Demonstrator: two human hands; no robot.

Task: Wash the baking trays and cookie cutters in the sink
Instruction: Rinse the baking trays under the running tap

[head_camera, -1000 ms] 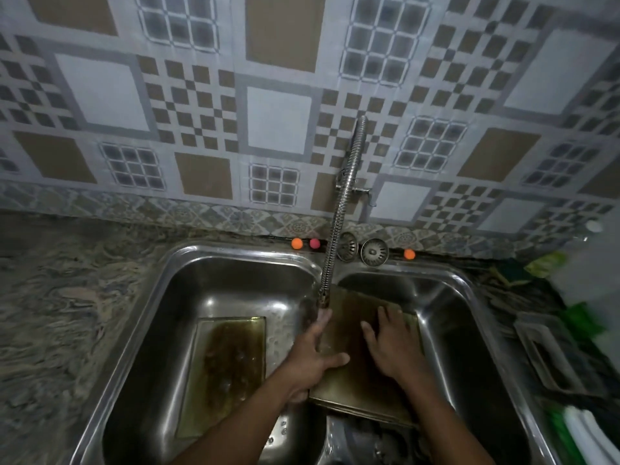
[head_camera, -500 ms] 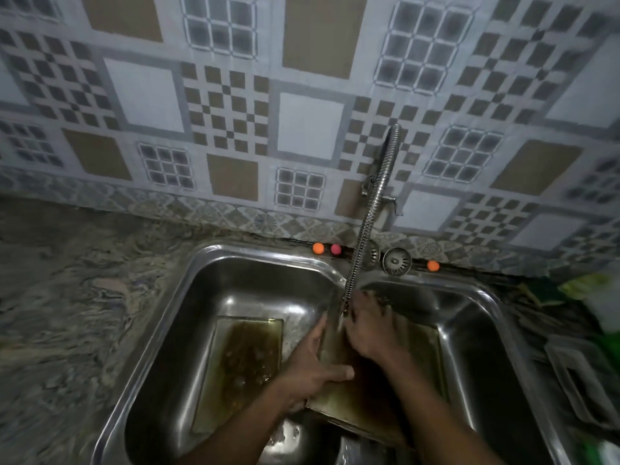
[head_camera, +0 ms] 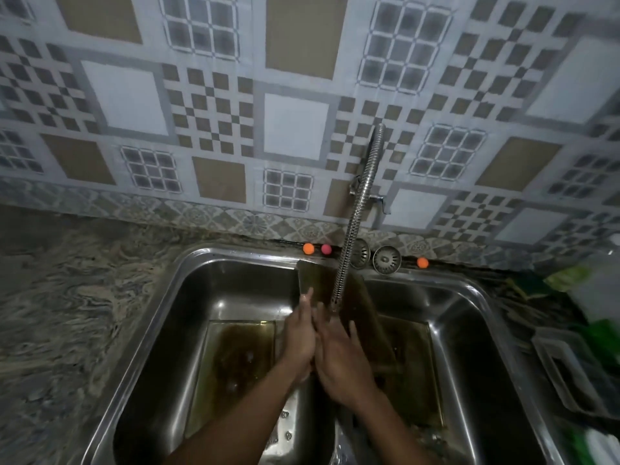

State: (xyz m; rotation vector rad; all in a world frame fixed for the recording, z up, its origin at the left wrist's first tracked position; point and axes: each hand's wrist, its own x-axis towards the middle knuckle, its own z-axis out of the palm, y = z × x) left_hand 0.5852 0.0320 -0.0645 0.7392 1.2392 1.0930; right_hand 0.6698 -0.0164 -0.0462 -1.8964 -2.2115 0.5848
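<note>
A stained baking tray stands tilted over the divider of the double steel sink, its top edge near the back rim. My left hand holds the tray's left edge, one finger pointing up along it. My right hand lies flat on the tray's face, right below the nozzle of the flexible tap. A second dirty tray lies flat in the left basin. A third tray lies on the floor of the right basin, partly hidden by the tilted one.
Two sink strainers and small orange and pink balls sit on the back rim. A marbled stone counter stretches left. On the right stand a plastic container and green items.
The tray has been tipped from nearly flat over the right basin to steeply upright under the tap. My right hand slid left, close to my left hand. The view shifted right.
</note>
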